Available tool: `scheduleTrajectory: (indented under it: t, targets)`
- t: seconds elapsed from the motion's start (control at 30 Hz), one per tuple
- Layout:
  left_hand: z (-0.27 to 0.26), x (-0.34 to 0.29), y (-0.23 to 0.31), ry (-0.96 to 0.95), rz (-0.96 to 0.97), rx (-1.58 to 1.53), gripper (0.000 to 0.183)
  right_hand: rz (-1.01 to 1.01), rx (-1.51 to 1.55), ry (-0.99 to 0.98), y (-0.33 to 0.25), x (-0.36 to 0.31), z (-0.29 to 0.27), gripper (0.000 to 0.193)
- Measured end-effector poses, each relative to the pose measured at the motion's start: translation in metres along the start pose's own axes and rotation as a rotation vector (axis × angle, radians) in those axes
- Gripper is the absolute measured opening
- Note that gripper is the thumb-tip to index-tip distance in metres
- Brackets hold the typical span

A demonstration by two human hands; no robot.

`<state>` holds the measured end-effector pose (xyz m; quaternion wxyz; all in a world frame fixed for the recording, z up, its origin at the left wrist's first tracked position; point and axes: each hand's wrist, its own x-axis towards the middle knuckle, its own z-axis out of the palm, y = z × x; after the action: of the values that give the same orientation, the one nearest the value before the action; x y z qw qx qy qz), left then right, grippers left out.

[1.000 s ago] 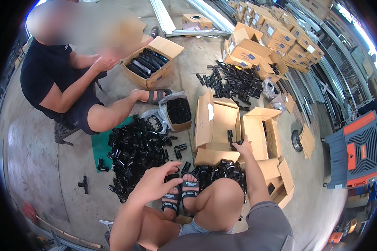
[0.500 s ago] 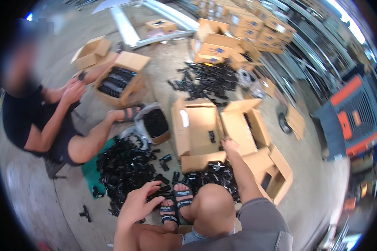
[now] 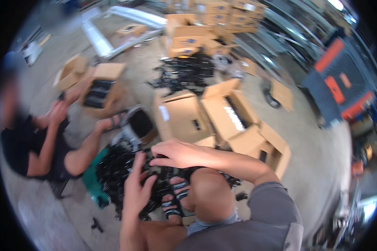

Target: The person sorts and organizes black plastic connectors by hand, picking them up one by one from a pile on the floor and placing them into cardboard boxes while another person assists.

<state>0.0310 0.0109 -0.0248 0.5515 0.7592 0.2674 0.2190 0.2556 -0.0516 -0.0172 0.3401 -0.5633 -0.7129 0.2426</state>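
Over a heap of small black plastic parts on the floor, my left hand is held with thumb and fingers apart, nothing visible in it. Close by on its right, my right hand reaches across from the right side, slightly blurred. Its fingertips point left over the heap with a gap between them, and I see nothing held there. Beyond it stands an open cardboard box with a small black part inside. To its right is another open cardboard box holding dark pieces.
A co-worker sits at the left, hands together, beside a box of black parts. More black parts lie farther back, before stacked cartons. At right stands a grey and orange machine. My sandalled feet are beside the heap.
My right hand has left the open box and moved left, over the heap beside my left hand. My left hand stays open near the heap. The whole view has shifted.
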Motion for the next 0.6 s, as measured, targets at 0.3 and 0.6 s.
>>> scheduleTrajectory:
  t: [0.3,0.6]
  targets:
    - [-0.035,-0.013,-0.020,-0.020,-0.113,-0.503,0.030,0.219,0.319,-0.092,-0.061,0.062,0.020,0.022]
    - [-0.043,-0.020,-0.012,0.039,-0.289,-0.993,0.022,0.221,0.544,0.078,-0.049,0.056,0.047,0.029]
